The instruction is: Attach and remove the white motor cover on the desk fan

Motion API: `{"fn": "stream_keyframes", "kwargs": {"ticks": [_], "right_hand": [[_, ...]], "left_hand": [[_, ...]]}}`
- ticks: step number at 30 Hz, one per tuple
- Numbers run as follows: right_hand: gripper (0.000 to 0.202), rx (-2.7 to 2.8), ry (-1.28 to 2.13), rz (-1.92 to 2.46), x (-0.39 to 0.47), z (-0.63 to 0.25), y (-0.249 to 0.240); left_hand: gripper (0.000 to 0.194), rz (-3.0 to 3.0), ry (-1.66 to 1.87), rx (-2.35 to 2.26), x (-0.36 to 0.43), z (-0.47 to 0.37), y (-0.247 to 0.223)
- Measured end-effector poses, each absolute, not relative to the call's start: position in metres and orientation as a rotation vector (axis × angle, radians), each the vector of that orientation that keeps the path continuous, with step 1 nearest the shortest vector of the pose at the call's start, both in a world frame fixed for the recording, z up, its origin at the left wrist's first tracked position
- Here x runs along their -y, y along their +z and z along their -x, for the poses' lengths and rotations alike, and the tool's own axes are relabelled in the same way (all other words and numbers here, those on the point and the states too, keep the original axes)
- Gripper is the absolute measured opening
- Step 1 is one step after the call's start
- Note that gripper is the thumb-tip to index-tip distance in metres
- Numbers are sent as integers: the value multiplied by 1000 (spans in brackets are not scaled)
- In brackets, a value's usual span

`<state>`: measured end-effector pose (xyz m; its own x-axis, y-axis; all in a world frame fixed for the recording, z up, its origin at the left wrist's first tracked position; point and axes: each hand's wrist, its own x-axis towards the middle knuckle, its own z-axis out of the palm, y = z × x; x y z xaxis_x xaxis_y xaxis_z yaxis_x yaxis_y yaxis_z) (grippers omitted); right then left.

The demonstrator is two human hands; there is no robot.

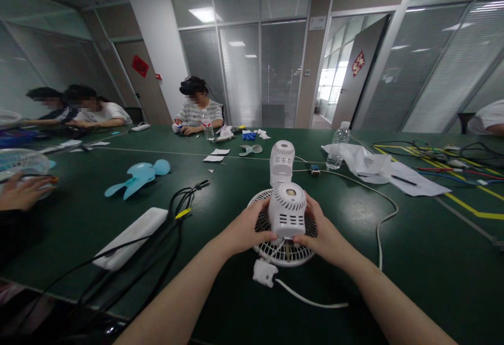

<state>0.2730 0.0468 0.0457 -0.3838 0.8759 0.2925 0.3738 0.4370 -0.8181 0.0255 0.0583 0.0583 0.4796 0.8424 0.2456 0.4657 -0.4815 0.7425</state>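
White fan housing (289, 213), yellow cable tag (183, 213)

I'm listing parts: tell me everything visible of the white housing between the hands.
The housing is white and looks like glossy plastic. Curved slits ring a round tan inset on its rounded upper end; slots mark the side facing the camera. It sits over a round grille; any joint is hidden. The left hand and right hand clasp its sides.

A white power strip (132, 237) is lying by the near edge of the desk (220, 200), left of centre. Toward the far edge, a clear bottle (337, 150) is standing beside crumpled plastic (360, 161); tangled cables (459, 170) are spreading farther right.
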Motion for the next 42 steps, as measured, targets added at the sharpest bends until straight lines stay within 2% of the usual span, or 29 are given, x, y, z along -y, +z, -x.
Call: {"fn": "stream_keyframes", "kwargs": {"ticks": [4,9,26,37,42], "right_hand": [[107,1942,979,950,-49,-277,47],[107,1977,1119,877,-53,-285,49],[106,1979,1121,918,-47,-287,58],[105,2003,1023,1052,-49,-283,59],[106,2011,975,1097,-46,-282,57]], "left_hand": [[102,-2188,771,-1138,-55,-26,58],[96,-2285,709,-1149,-55,-27,56],[91,-2211,783,-1094,-55,-29,61],[99,-2246,749,-1135,-58,-25,56],[95,-2208,769,-1124,-58,-26,60]]}}
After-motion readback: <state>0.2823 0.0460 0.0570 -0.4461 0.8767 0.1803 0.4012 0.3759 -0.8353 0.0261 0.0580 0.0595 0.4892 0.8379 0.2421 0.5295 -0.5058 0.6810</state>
